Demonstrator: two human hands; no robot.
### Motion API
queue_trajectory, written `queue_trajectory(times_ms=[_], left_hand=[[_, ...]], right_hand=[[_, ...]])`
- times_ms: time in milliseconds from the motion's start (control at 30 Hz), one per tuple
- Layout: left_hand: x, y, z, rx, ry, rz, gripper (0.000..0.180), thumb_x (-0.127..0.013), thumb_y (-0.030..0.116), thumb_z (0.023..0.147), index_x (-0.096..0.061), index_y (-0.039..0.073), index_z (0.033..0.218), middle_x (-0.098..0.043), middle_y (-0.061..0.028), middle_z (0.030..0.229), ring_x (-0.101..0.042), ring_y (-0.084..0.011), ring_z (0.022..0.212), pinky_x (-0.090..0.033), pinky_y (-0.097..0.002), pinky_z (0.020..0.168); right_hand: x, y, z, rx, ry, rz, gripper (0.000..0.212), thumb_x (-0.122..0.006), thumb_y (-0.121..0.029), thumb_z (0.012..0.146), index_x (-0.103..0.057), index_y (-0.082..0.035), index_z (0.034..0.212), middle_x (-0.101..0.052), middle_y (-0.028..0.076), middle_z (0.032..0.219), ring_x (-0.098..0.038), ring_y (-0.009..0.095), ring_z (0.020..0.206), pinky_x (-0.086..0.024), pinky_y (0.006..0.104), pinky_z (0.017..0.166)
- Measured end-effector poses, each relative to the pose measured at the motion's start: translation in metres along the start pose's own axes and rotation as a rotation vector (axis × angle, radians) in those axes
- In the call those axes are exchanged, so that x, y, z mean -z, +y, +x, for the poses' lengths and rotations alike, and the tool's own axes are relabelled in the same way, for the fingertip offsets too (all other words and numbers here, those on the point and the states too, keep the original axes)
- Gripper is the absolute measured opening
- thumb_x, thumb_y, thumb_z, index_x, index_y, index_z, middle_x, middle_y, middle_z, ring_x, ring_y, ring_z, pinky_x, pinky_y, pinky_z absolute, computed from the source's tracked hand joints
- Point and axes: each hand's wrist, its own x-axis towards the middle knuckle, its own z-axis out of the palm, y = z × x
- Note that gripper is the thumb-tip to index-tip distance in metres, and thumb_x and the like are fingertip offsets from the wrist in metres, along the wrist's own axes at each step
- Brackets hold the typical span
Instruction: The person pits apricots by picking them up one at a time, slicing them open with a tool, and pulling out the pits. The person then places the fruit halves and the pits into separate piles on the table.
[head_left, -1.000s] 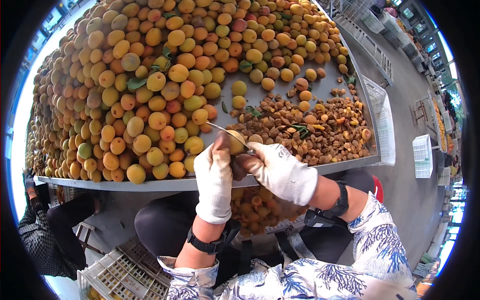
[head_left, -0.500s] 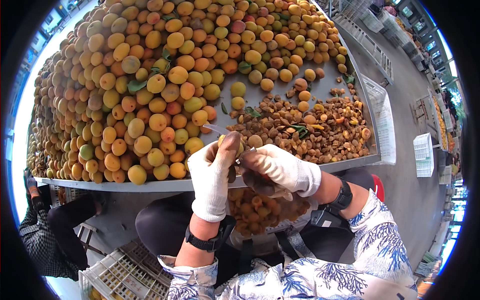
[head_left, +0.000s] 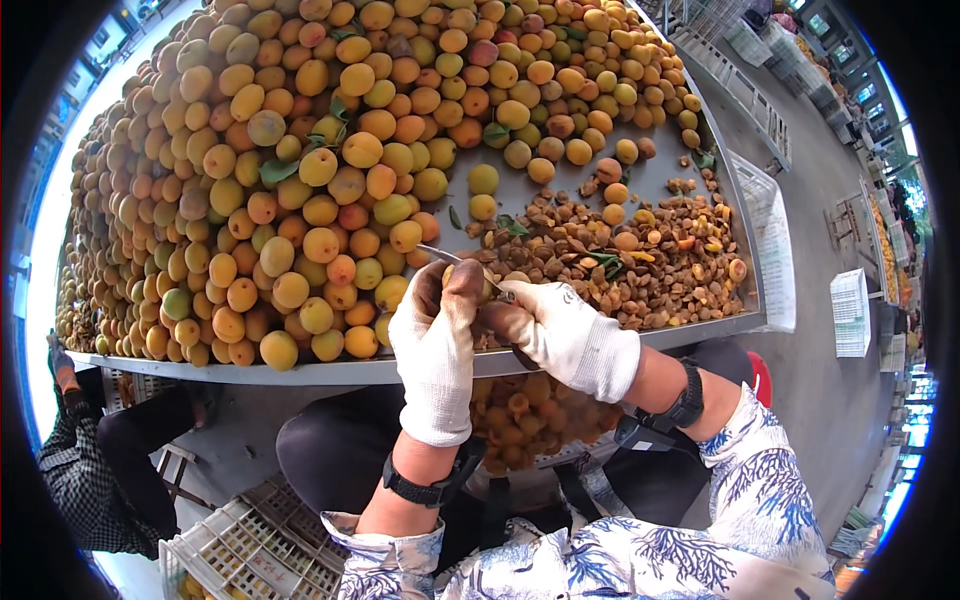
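Both my hands wear white knit gloves with dark-stained fingertips, and they meet over the near edge of a metal table. Pinched in the fingers of my left hand is a yellow apricot, mostly hidden by the gloves. My right hand grips a small knife; its thin blade crosses over the left fingers and points up and left. Whole apricots are heaped on the table's left and far side. Brown apricot pits lie spread just beyond my right hand.
Opened apricots fill a container below my hands, between my knees. A white plastic crate stands at lower left, another beside the table's right edge. Another person's dark-clad leg and a stool show at left.
My left hand has shifted slightly right and up, its fingers now closed higher around the fruit. The knife blade has tilted more steeply across them. My right hand has turned a little.
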Motion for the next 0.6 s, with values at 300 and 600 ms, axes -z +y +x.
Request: queue_trajectory(times_ms=[300,600], left_hand=[[0.003,0.015,-0.001,0.144,-0.119,0.084,0.040,-0.065,0.037,0.095,-0.062,-0.001,0.109,-0.061,0.0003,0.087,-0.053,-0.0049,0.069,-0.042,-0.0201,0.057],[0.005,0.010,0.002,0.247,0.009,-0.059,0.036,-0.063,0.037,0.096,-0.064,0.001,0.104,-0.053,0.0044,0.078,-0.044,-0.0034,0.058,-0.035,-0.0191,0.052]], right_hand=[[0.005,-0.005,-0.006,0.116,0.113,-0.421,0.036,-0.055,-0.032,0.101,-0.059,0.000,0.118,-0.069,0.023,0.090,-0.068,0.039,0.085,-0.052,0.0417,0.071],[0.000,0.004,-0.007,0.168,0.073,-0.209,0.036,-0.055,-0.034,0.102,-0.061,0.000,0.114,-0.065,0.022,0.085,-0.067,0.041,0.083,-0.051,0.0410,0.069]])
